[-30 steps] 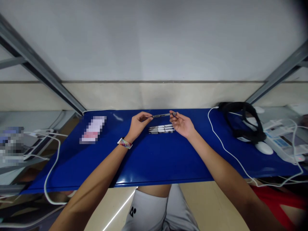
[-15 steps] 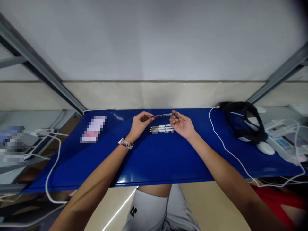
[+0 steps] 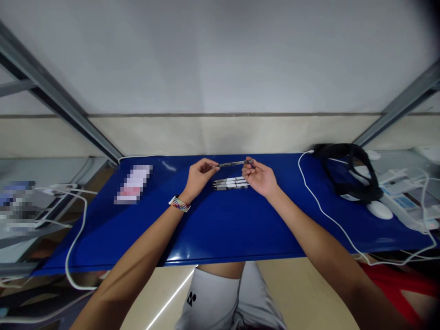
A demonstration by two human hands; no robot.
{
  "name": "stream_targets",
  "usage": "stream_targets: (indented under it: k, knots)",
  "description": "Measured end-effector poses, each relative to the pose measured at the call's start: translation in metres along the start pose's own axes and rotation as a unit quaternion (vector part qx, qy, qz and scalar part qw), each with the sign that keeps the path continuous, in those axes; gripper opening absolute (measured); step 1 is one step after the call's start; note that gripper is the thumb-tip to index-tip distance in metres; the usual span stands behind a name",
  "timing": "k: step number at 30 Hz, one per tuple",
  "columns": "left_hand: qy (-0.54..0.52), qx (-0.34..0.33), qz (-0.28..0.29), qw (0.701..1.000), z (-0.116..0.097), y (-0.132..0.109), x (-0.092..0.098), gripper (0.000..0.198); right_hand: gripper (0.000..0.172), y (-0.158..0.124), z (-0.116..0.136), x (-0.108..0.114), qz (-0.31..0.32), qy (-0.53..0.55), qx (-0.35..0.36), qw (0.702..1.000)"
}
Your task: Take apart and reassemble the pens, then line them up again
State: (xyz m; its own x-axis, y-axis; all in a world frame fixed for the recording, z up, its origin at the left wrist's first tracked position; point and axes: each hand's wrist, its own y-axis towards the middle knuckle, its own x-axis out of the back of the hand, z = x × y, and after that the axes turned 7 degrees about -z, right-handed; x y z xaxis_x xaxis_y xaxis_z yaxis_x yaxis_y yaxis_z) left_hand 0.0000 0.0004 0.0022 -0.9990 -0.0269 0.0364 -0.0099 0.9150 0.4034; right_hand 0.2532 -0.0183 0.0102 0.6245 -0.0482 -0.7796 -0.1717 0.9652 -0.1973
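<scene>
A slim dark-and-clear pen (image 3: 232, 163) is held level above the blue table (image 3: 220, 224), stretched between both hands. My left hand (image 3: 200, 174) pinches its left end between thumb and fingertips. Its right end sits in the fingertips of my right hand (image 3: 260, 177), whose palm is turned partly up and whose lower fingers curl. Just below the held pen, several white-and-grey pens (image 3: 229, 184) lie side by side on the table, tips pointing left. My right fingers hide part of their right ends.
A blurred-out phone-like rectangle (image 3: 134, 184) lies on the left. To the right are a black headset strap (image 3: 338, 188), a white rounded device (image 3: 379, 210) and a looping white cable (image 3: 319, 206). Metal frame posts (image 3: 99, 135) rise at both sides, with a wall behind.
Almost nothing differs. Both hands keep the pen in the same place, with only a very slight shift of the fingers and the view.
</scene>
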Motion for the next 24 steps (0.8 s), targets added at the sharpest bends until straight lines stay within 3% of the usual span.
stream_targets:
  k: [6,24]
  knots:
    - [-0.008,0.005,-0.001,1.0,-0.002,0.0002,-0.0005,0.026,0.02,-0.0024,-0.0003,-0.0014,0.002,0.041,-0.013,0.999]
    - [0.009,0.0,0.002,1.0,-0.0018,-0.0009,-0.0008,0.025,0.018,-0.0038,0.0005,-0.0051,-0.019,0.058,-0.009,0.998]
